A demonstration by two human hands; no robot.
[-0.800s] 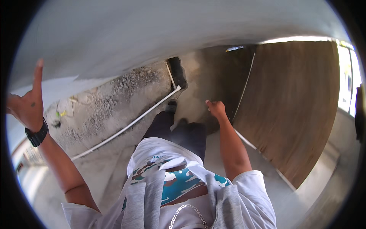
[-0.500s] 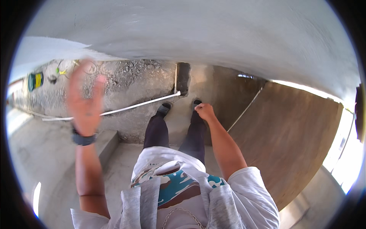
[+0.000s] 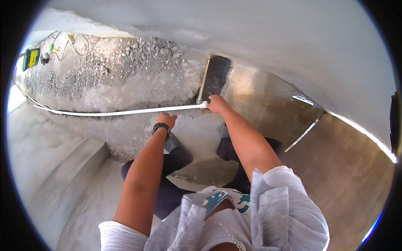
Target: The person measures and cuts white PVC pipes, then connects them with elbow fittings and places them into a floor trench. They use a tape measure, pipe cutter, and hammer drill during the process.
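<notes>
A long white plastic pipe (image 3: 138,111) lies on the rough concrete floor, ending in a white fitting (image 3: 204,104). From that end a thinner pale pipe (image 3: 204,79) runs away along the left edge of a dark rectangular hole (image 3: 218,75). My right hand (image 3: 217,104) is closed right beside the fitting, seemingly touching it; whatever is between its fingers is hidden. Just on the near side of the pipe is my left hand (image 3: 167,120), its fingers curled and a dark watch on the wrist. I cannot make out anything in it.
Broken rubble (image 3: 150,52) lies along the base of the grey wall (image 3: 234,25). At the far left are a green-and-yellow container (image 3: 31,59) and a cable (image 3: 86,44). A concrete step (image 3: 90,150) stands at left. A pale strip (image 3: 304,131) lies at right.
I have crouched from standing, knees now bent. My left hand has come down from its raised, open position to near the pipe. My right hand has moved to the fitting.
</notes>
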